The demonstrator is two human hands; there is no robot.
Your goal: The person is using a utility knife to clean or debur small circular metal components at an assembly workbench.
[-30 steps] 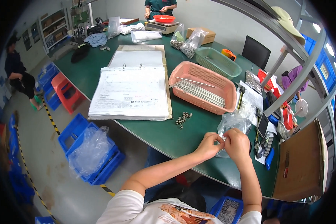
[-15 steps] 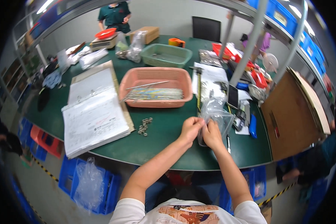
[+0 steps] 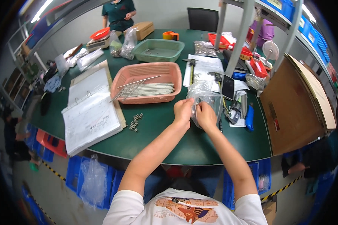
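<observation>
Head view: the left hand (image 3: 183, 111) and the right hand (image 3: 206, 114) are positioned close together, the fingers of both pinching a clear plastic bag (image 3: 213, 101). Contact between the two hands cannot be determined. The bag is located over the green table (image 3: 186, 152), between the pink basket (image 3: 150, 99) of metal rods (image 3: 156, 89) and the phone (image 3: 228, 87). Small ring-shaped metal parts (image 3: 135, 123) lie loose beside the binder (image 3: 92, 120)

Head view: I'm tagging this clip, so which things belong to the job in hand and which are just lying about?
Likely in the job: clear plastic bag, left hand, right hand; perhaps small metal rings.
Apparently lying about, untouched: ring binder, smartphone, white fan, green basket.
</observation>
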